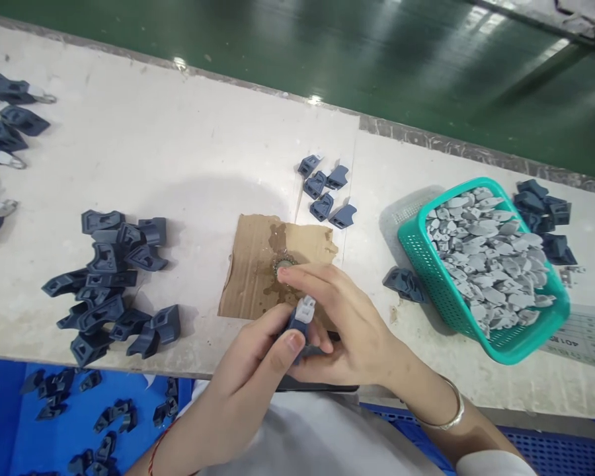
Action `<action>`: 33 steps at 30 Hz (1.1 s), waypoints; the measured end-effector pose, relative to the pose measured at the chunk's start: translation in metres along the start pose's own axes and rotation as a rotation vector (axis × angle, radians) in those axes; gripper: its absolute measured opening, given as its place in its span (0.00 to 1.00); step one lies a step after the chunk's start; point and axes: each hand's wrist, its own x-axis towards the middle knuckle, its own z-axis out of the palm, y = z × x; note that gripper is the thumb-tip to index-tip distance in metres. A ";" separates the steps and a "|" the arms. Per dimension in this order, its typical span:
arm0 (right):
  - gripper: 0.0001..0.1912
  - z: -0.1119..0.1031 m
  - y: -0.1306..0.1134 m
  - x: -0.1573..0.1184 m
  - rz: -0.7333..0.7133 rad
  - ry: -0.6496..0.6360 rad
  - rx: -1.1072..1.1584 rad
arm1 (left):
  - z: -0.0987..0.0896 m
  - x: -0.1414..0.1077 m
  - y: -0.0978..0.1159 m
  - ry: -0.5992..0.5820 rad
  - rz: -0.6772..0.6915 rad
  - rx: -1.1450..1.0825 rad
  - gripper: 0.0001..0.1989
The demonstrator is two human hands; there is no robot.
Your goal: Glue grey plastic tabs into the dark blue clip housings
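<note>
My left hand (258, 357) is closed on a dark blue-grey plastic part (296, 324) that has a light grey insert (305, 309) at its top end. The thumb presses on the part's side. Close beside it, my right hand (347, 324) has its index finger stretched out over a small round metal piece (283, 266), with tiny dark beads around it. Its other fingers curl near the held part, and I cannot tell whether they touch it. Under the round piece lies a torn sheet of cardboard (248, 264) with wet, oily-looking stains.
A green basket (429, 277) full of light grey pieces (496, 258) stands at right. Loose dark parts form a heap (104, 284) at left and a small group (322, 188) beyond the cardboard. Parts with grey inserts (10, 125) lie far left. A blue bin (49, 436) sits below the table edge.
</note>
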 end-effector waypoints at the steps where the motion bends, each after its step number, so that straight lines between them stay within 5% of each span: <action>1: 0.34 0.000 0.000 -0.001 -0.019 0.030 -0.044 | 0.001 0.001 0.000 -0.010 -0.016 -0.036 0.20; 9: 0.20 0.003 0.002 -0.006 -0.036 0.185 -0.201 | 0.007 0.008 -0.006 -0.019 -0.062 -0.200 0.22; 16: 0.23 0.003 0.006 -0.009 -0.017 0.186 -0.204 | 0.012 0.015 -0.008 -0.019 -0.095 -0.299 0.21; 25: 0.23 -0.004 0.010 -0.004 -0.063 0.179 -0.237 | 0.012 0.020 0.002 -0.008 -0.018 -0.118 0.22; 27: 0.25 -0.016 0.007 -0.001 -0.042 0.125 -0.252 | 0.011 0.023 0.006 0.058 0.031 -0.007 0.20; 30: 0.20 -0.045 0.005 -0.003 0.073 0.168 -0.263 | 0.005 0.028 0.014 0.306 0.141 0.214 0.15; 33: 0.07 -0.078 0.012 -0.013 0.344 0.516 -0.514 | -0.010 0.038 0.025 0.621 0.206 0.505 0.11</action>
